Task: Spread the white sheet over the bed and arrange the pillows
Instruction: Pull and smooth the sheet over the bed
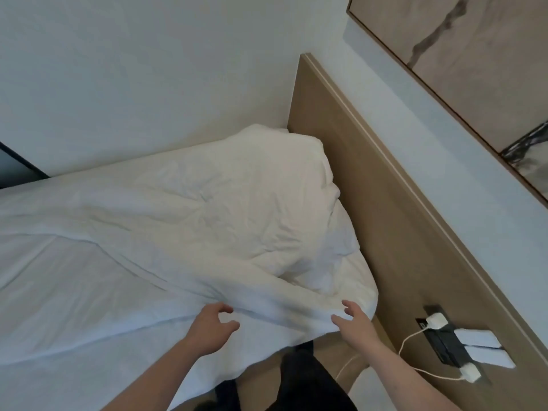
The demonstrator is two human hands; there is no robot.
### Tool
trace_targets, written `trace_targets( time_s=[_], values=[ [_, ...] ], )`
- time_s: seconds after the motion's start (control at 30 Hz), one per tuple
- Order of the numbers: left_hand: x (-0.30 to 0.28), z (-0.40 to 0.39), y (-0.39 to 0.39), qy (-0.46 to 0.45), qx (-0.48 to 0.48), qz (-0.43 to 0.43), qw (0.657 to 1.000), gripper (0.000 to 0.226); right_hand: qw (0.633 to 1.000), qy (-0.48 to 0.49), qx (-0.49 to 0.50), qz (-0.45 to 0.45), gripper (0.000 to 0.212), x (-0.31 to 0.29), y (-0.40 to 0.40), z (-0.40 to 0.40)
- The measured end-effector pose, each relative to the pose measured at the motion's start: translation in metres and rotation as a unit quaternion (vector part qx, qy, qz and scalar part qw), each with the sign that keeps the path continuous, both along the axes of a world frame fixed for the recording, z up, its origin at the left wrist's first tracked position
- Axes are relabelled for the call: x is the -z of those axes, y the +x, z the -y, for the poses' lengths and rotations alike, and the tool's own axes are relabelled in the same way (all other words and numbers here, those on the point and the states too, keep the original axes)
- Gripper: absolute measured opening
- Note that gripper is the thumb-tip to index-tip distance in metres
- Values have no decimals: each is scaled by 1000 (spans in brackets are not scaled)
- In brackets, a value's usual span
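Sheet lies over bed, bunched over pillow against headboard. Hands at near edge; sockets right.

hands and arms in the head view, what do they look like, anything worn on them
Both the left hand and the right hand are bare: no gloves, rings, watch or bands that the picture shows. The forearms are bare too, with no sleeves in view down to the bottom edge of the frame. No markings can be seen on them. Dark clothing shows below, between the two arms.
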State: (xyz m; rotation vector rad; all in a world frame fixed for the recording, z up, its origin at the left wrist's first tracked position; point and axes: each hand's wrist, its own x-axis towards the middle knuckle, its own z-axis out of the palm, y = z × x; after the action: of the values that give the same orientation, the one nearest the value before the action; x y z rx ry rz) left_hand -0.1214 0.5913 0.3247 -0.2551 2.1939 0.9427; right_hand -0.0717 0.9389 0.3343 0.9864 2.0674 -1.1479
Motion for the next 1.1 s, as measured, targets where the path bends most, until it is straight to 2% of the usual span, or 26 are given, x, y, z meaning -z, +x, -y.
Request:
trace_targets(
  time_s=[0.13,0.3,0.47,0.6,0.67,0.77,0.87,0.97,1.1],
  values=[
    [6,-15,-6,-6,-55,38,998,35,1000,-2,-7,21,64,8,-30,-27],
    [41,-50,-23,-37,-171,81,981,23,1000,17,-22,7,62,37,-102,-80],
    [92,-96,-53,-64,-188,115,973,26,998,10,-64,-3,66,95,-174,-118],
    [159,-133,-74,-49,-209,125,969,33,994,-3,-112,15,68,165,-196,-124],
    [202,-151,-78,-38,-226,160,960,46,992,3,-122,38,69,207,-190,-129],
    [267,-175,-73,-27,-275,233,932,84,987,11,-131,88,73,271,-165,-138],
    [330,-201,-68,27,-370,285,884,108,986,15,-102,128,82,321,-140,-143],
    [368,-226,-63,89,-429,319,840,101,988,-7,-51,148,98,352,-128,-145],
    [381,-244,-54,87,-459,282,838,67,995,-23,-36,88,116,362,-148,-137]
  ],
)
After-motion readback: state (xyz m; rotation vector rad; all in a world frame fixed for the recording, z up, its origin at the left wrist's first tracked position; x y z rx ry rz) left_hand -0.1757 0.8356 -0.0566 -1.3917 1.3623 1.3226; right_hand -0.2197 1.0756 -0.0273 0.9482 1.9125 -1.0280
